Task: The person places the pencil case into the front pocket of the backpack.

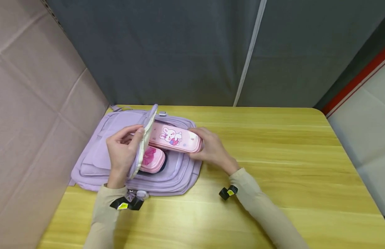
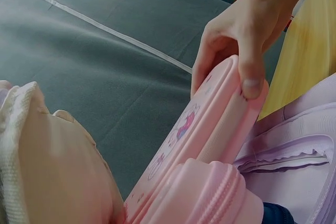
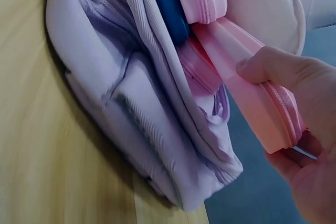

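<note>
A lilac backpack (image 1: 186, 176) lies on the table with its compartment unzipped. My left hand (image 1: 121, 148) pinches the edge of the raised flap (image 1: 145, 140), whose cream lining shows. My right hand (image 1: 212, 148) grips one end of a pink pencil case (image 1: 183, 138) printed with a white bunny, thumb on its side in the right wrist view. The case's other end passes behind the flap, over the opening. Below it, a second pink pencil case (image 1: 154, 162) with a darker pink bow sticks out of the compartment. Beside that shows something dark blue (image 3: 168, 11), partly hidden.
The yellow wood-grain table (image 1: 273, 148) extends to the right of the backpack. A dark grey curtain (image 1: 180, 52) stands behind it, and a pale padded wall (image 1: 46, 103) rises at the left. Another pink case (image 3: 199, 69) shows inside the backpack.
</note>
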Demonstrator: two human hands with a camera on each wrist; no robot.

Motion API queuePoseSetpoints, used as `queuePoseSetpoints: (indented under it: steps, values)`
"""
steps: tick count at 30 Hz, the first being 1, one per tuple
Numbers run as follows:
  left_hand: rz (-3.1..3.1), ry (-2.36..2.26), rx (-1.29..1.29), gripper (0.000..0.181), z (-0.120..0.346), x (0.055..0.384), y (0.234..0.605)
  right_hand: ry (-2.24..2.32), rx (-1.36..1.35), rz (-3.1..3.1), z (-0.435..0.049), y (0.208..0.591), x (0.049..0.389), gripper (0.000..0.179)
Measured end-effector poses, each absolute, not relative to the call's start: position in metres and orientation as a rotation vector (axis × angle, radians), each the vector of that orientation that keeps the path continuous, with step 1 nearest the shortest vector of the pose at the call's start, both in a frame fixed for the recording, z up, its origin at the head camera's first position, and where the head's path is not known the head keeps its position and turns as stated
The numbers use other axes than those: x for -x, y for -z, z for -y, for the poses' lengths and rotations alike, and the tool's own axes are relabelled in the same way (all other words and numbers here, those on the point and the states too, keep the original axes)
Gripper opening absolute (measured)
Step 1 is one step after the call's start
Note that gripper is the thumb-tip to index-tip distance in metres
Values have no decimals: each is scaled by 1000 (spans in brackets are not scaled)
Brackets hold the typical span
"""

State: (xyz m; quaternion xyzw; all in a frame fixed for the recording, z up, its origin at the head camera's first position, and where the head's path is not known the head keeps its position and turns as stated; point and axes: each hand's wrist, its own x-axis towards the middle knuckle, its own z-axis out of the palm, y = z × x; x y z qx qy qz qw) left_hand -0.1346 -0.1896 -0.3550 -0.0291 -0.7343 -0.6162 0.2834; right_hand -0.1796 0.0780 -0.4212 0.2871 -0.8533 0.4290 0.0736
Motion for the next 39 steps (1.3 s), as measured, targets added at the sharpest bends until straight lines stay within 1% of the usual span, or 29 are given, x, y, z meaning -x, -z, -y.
queuePoseSetpoints:
  steps: [8, 12, 17, 19, 21, 24, 27, 31, 39]
  values:
    - [2004, 1658, 141, 13, 188, 135, 357, -1271, -890, 2558, -49, 420, 188, 78]
    - [1991, 1648, 127, 14, 189, 134, 358, -1269, -920, 2570, -39, 421, 190, 79]
    - [1970, 1631, 81, 14, 192, 134, 357, -1320, -918, 2637, -43, 424, 185, 85]
    - [1970, 1630, 72, 14, 193, 134, 357, -1395, -898, 2628, -50, 425, 182, 84]
    - [1973, 1628, 72, 14, 193, 135, 356, -1484, -866, 2584, -57, 427, 180, 78]
    - [1969, 1623, 77, 14, 193, 136, 357, -1630, -834, 2484, -64, 430, 179, 61]
    - [1978, 1620, 90, 13, 193, 137, 357, -1775, -814, 2395, -66, 433, 179, 49]
    - [2002, 1616, 113, 13, 193, 137, 358, -1902, -792, 2300, -60, 435, 180, 46]
    - [2031, 1586, 127, 11, 194, 136, 359, -1891, -785, 2282, -35, 436, 185, 45]
